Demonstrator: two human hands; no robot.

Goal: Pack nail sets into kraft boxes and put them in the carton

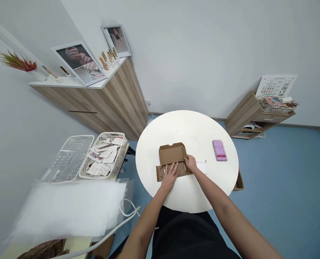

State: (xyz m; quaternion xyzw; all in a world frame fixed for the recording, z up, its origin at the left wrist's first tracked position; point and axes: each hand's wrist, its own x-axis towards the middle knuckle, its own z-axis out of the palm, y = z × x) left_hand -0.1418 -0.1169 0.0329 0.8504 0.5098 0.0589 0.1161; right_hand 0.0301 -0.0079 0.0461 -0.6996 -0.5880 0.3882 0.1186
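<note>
1. Left hand (170,176) lies flat, fingers spread, on the box (173,155), likely steadying it; right hand (190,162) appears pinched on its right edge, probably controlling the fold.
2. Brown, creased cardboard, the box lies opened out on the round white table (187,126), near its middle.

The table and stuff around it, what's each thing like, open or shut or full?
Brown box: open
Left hand: fingers spread on the brown box
Right hand: at the brown box's right side
White basket: heaped with papers
Tall cabinet: shut
Purple item: blurred, on the table
</note>
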